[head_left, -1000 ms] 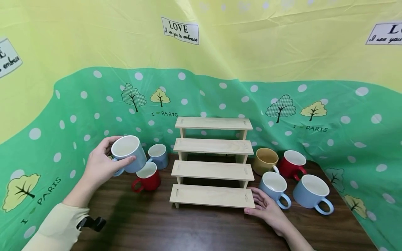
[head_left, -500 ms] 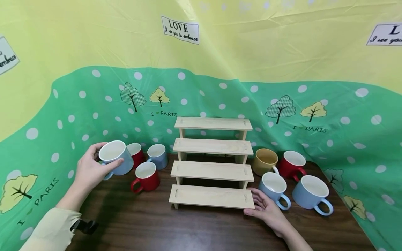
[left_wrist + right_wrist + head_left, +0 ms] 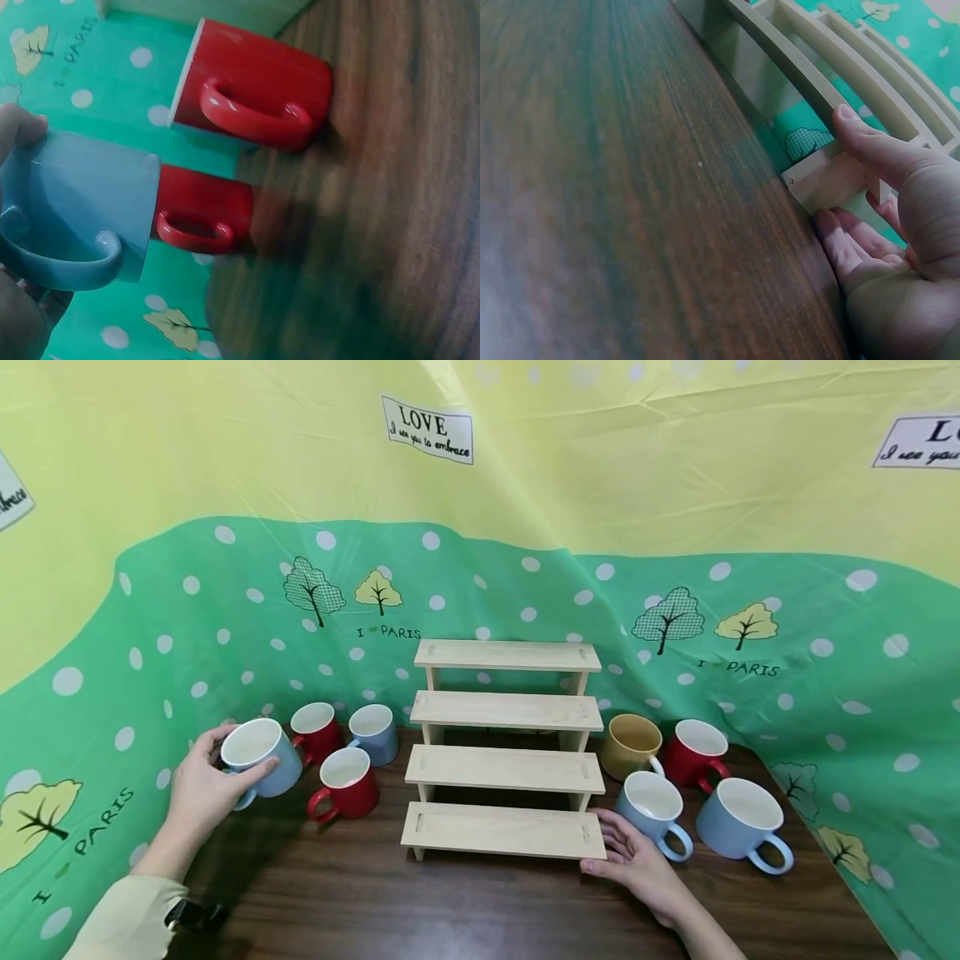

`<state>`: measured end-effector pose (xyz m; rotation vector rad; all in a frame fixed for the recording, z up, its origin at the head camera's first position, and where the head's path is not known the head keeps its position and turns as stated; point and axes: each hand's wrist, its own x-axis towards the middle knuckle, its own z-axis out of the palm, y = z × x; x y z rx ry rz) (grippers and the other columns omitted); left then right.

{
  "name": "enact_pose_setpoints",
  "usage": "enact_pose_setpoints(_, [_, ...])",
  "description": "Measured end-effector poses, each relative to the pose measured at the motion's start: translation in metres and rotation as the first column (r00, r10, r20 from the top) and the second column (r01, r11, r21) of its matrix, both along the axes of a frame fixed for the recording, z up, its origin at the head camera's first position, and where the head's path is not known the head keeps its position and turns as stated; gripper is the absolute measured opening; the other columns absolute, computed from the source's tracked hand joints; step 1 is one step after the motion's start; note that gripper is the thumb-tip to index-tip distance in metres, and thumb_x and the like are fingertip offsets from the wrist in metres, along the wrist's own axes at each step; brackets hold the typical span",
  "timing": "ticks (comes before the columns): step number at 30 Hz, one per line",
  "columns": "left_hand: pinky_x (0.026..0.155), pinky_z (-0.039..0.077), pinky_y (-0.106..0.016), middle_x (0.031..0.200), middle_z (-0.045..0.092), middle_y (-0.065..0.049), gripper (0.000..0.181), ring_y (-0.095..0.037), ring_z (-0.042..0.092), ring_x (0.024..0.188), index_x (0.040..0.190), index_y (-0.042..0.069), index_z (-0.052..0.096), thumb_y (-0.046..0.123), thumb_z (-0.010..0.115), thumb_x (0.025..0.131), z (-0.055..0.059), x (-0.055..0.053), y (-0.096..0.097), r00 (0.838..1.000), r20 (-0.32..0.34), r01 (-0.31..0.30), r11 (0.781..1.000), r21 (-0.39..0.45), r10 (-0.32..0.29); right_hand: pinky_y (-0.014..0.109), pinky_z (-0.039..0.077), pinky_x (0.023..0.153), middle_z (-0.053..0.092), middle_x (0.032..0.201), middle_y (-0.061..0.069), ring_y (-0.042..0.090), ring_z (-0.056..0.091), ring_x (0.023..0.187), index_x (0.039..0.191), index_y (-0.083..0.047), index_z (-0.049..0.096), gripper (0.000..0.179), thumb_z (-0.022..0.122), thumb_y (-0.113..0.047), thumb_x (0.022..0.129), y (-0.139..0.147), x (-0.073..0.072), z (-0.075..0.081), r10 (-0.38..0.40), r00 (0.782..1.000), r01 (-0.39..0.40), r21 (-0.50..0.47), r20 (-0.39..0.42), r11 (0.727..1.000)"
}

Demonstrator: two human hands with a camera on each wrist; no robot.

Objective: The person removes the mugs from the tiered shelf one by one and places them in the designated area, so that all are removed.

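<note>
A light blue mug (image 3: pixel 281 767) is gripped in my left hand (image 3: pixel 202 793), thumb across its near side and fingers behind it. In the left wrist view the blue mug (image 3: pixel 90 195) is above the table, its handle towards the camera. Close to it stand a red mug (image 3: pixel 317 735) behind and another red mug (image 3: pixel 351 785) to the right. My right hand (image 3: pixel 637 864) holds the right end of the lowest step of a four-tier wooden stand (image 3: pixel 502 831). In the right wrist view, the thumb (image 3: pixel 862 139) lies on the step's edge, with fingers around its side support.
Another blue mug (image 3: pixel 375 737) stands at the back, left of the stand. On the right are a tan mug (image 3: pixel 630 750), a red mug (image 3: pixel 693 756) and two blue mugs, one small (image 3: pixel 648 810) and one larger (image 3: pixel 738 822). A printed cloth (image 3: pixel 525 577) hangs behind the dark wooden table (image 3: pixel 450 910).
My left hand has carried the blue mug left and downward, bringing the rear red mug into view. The right hand stays on the stand.
</note>
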<state>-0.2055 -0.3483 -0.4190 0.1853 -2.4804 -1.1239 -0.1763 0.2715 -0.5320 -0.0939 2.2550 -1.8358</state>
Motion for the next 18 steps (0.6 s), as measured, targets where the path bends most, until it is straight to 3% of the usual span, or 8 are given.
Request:
enact_pose_setpoints(3, [0.079,0.044,-0.011,0.149,0.06,-0.025,0.085,-0.036,0.062,0.123,0.153,0.0,0.05,0.03,0.095,0.088,-0.01,-0.001,-0.005,1.0,0.023,0.001,1.0,-0.005,-0.001,0.022,0.051,0.103,0.054,0.158,0.022,0.036,0.052,0.146,0.165,-0.003,0.037,0.09,0.089,-0.013,0.093,0.0,0.0,0.0,-0.001,1.0,0.001,-0.004,0.002,1.0])
enact_pose_setpoints(9, [0.078,0.045,-0.013,0.141,0.065,-0.023,0.084,0.003,0.054,0.107,0.152,0.002,0.051,0.032,0.095,0.087,-0.028,-0.004,-0.011,0.999,0.037,0.003,1.0,0.005,-0.003,0.023,0.052,0.103,0.055,0.157,0.022,0.034,0.054,0.143,0.165,-0.004,0.038,0.089,0.09,-0.013,0.092,0.001,-0.001,-0.001,-0.005,1.0,0.005,-0.004,-0.004,1.0])
enact_pose_setpoints(11, [0.078,0.045,-0.012,0.14,0.065,-0.023,0.084,0.008,0.051,0.104,0.151,0.001,0.051,0.031,0.095,0.087,-0.034,-0.005,-0.012,0.999,0.036,0.002,1.0,0.004,-0.002,0.022,0.052,0.103,0.055,0.157,0.022,0.035,0.053,0.144,0.164,-0.004,0.038,0.09,0.09,-0.013,0.092,0.001,-0.001,-0.001,-0.004,1.0,0.004,-0.004,-0.001,1.0])
enact_pose_setpoints(13, [0.077,0.045,-0.012,0.139,0.065,-0.024,0.083,0.001,0.056,0.105,0.15,0.0,0.051,0.03,0.095,0.087,-0.038,-0.005,-0.013,0.999,0.038,0.002,1.0,0.0,-0.002,0.022,0.052,0.103,0.055,0.156,0.021,0.036,0.053,0.144,0.164,-0.005,0.039,0.09,0.091,-0.014,0.091,0.001,-0.001,-0.002,-0.01,1.0,0.01,-0.007,0.004,1.0])
enact_pose_setpoints(18, [0.076,0.044,-0.014,0.138,0.063,-0.027,0.082,-0.036,0.063,0.117,0.149,-0.002,0.051,0.03,0.095,0.087,-0.05,-0.006,-0.014,0.998,0.064,0.014,1.0,-0.008,-0.014,0.02,0.051,0.103,0.055,0.157,0.022,0.04,0.051,0.146,0.164,-0.005,0.038,0.09,0.09,-0.015,0.092,0.001,-0.002,-0.002,-0.007,1.0,0.007,-0.006,0.002,1.0])
